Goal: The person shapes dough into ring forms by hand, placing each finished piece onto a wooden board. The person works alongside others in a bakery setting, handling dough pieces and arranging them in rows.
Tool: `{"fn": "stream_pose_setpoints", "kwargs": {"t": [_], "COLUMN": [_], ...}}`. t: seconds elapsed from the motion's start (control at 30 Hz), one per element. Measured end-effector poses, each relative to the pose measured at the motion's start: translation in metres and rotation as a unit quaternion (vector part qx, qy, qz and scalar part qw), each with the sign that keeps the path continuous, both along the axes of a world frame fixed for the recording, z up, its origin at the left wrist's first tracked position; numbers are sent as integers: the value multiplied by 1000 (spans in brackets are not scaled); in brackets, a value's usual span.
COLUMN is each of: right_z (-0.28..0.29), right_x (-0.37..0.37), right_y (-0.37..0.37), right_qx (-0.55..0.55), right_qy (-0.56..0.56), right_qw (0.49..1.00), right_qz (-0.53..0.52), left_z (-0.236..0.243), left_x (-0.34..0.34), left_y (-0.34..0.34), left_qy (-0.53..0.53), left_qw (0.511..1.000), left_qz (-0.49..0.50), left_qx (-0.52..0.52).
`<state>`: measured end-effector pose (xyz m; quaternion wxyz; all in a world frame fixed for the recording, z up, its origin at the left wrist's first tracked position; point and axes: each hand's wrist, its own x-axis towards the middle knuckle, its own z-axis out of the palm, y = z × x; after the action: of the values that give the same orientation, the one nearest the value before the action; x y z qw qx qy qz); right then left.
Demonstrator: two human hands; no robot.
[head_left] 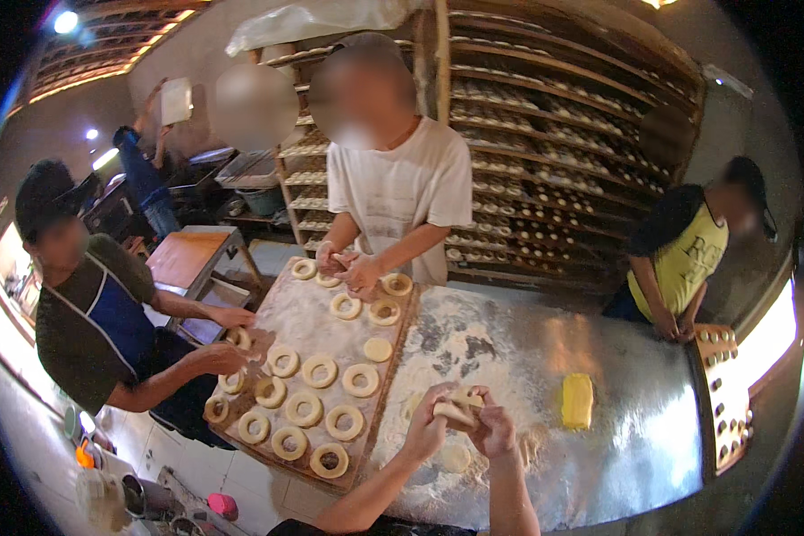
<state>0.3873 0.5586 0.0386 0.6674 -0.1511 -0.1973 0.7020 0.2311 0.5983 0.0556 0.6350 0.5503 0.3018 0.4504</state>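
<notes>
My left hand [427, 427] and my right hand [493, 425] meet above the floured metal table [634, 447], both gripping one pale piece of dough [456, 406] stretched between the fingers. A round flat dough disc [456, 458] lies on the flour just below my hands. To my left a wooden board [281, 313] carries several dough rings [319, 370] in rows, plus one solid disc [378, 349].
A yellow block [577, 400] lies on the table to the right. Across the board a person in a white shirt [400, 192] shapes dough, another person [98, 313] works at its left edge, and a third person in yellow [679, 263] stands by a second board [722, 393]. Racks of dough fill the back.
</notes>
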Motion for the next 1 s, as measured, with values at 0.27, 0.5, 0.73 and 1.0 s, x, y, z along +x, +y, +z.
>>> {"fn": "stream_pose_setpoints", "kwargs": {"t": [0.27,0.5,0.73,1.0], "right_z": [18,-2,-17,-24], "right_x": [-80,-139,-199,-229], "right_y": [26,75,143,200], "right_qx": [-50,141,243,-189], "right_qy": [-150,68,-93,-280], "right_qw": [986,987,963,935], "right_qz": [-57,44,63,-109], "left_z": [-10,-12,-15,-24], "left_x": [-56,-114,-185,-214], "left_y": [14,49,116,183], "left_qy": [242,54,270,349], "left_qw": [936,988,938,910], "left_qz": [144,145,157,78], "left_qx": [212,-5,151,208]}}
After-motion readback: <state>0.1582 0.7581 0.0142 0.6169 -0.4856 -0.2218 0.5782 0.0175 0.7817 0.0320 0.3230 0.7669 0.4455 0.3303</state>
